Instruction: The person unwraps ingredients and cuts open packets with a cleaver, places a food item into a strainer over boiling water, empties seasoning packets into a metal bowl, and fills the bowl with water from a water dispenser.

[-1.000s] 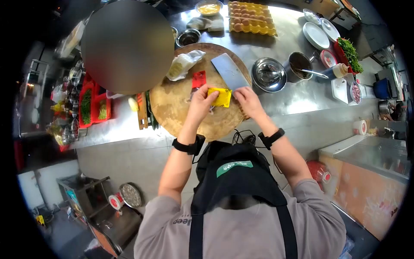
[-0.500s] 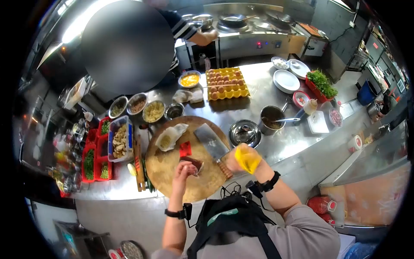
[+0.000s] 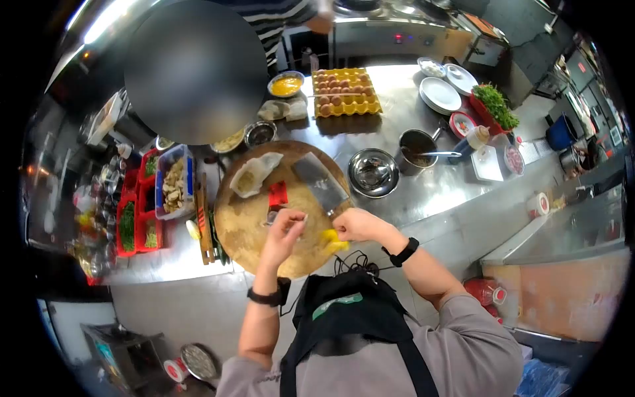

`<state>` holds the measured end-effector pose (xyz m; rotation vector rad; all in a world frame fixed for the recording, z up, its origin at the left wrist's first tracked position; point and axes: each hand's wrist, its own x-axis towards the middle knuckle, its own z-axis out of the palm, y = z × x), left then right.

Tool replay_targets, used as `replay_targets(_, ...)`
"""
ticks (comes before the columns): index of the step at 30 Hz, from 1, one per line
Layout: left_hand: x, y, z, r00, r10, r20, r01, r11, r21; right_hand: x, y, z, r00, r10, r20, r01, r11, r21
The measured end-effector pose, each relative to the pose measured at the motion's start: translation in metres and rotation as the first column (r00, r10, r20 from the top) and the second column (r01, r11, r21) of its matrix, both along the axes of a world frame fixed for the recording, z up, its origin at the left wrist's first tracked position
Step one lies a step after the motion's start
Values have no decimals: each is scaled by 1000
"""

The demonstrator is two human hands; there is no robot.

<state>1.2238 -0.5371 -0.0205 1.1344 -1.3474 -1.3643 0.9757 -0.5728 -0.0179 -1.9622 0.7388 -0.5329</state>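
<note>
My left hand (image 3: 284,237) is over the round wooden chopping board (image 3: 228,228), its fingers curled together. What they hold, if anything, I cannot make out; a dark red packet with clear edges lies partly hidden beneath them. My right hand (image 3: 360,225) is closed at the board's right edge, beside the cleaver's handle. A thin yellow piece (image 3: 335,242), slightly blurred, hangs at its fingers. The cleaver (image 3: 319,182) lies flat on the board. Left of it are a small red packet (image 3: 278,192) and an opened white wrapper (image 3: 254,175).
Left of the board are a tub of pale chunks (image 3: 174,185) and red trays of chopped greens (image 3: 127,228). A steel bowl (image 3: 374,173) and a pot (image 3: 417,151) stand to the right. Behind are a yellow egg tray (image 3: 346,92) and a co-worker in a striped sleeve (image 3: 291,13).
My right hand has moved left and turned; the yellow piece is now below its fingers. My left hand has moved up over the dark red packet. The view has shifted, and the co-worker's arm moved.
</note>
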Motion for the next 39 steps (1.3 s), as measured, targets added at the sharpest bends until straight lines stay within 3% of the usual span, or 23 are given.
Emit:
replay_targets(1,-3,-5,8,1000,-11,3,11,1000,-11,3,-8,0,973,-16,-229,13,1000,-19)
replay_targets(3,-13,-2,17,899,-74,433,231,918,-323,5,-10,3,977,2,-211,-8,1000,-28)
replay_targets(5,-21,-1,19,899,-143,413,274,921,-278,9,-6,2,982,14,-186,-20,999,-28)
replay_targets(9,-21,-11,6,826,-78,559,302,898,-321,18,-8,-6,997,12,-76,-24,988,-152)
replay_targets(11,-20,-12,4,785,-131,605,327,918,-226,19,-7,-6,998,-17,-64,7,990,-144)
replay_targets(12,-23,-12,4,850,-136,508,254,952,-170,20,-6,-9,998,-21,-65,11,986,-165)
replay_targets(19,-11,-12,-12,838,-141,527,261,952,-159,30,2,-27,995,-68,70,75,992,-103)
replay_targets(21,-5,-12,-31,848,62,526,106,953,-284,34,-2,-61,916,-400,30,389,870,-302)
replay_targets(22,-4,-10,-35,928,93,360,-23,981,-194,33,-1,-69,855,-499,-140,404,810,-425)
replay_targets(23,1,-10,-46,927,94,362,-21,979,-203,34,3,-73,854,-502,-133,406,805,-431)
replay_targets(25,15,-14,-74,908,248,339,-216,968,-129,38,11,-82,717,-547,-432,375,825,-423)
replay_targets(26,12,-12,-62,900,265,346,-226,963,-150,39,11,-89,714,-489,-501,344,869,-357)
replay_targets(27,7,-18,-58,895,262,360,-234,965,-120,41,8,-101,682,-516,-519,343,852,-397)
replay_targets(29,-7,-18,-55,881,327,341,-183,902,-391,42,0,-121,641,-519,-566,340,853,-397)
replay_targets(30,-12,-19,-56,860,283,425,-161,940,-300,41,-4,-136,601,-582,-547,309,801,-513)
replay_targets(31,-16,-21,-62,838,203,506,-113,973,-202,36,-10,-125,607,-562,-561,335,822,-461)
replay_targets(32,-27,-22,-57,815,214,539,-78,961,-264,28,-20,-117,659,-507,-556,365,861,-353)
replay_targets(33,-34,-24,-63,852,169,496,-53,969,-240,21,-19,-98,637,-573,-515,477,818,-321)
replay_targets(35,-47,-35,-82,807,107,581,3,983,-186,-3,-14,-66,721,-638,-271,616,768,-172)
replay_targets(36,-55,-39,-94,810,97,578,-2,986,-164,-13,-7,-63,725,-642,-248,632,764,-129)
replay_targets(39,-78,-69,-125,823,156,546,-7,964,-265,-40,7,-46,718,-653,-241,663,747,-47)
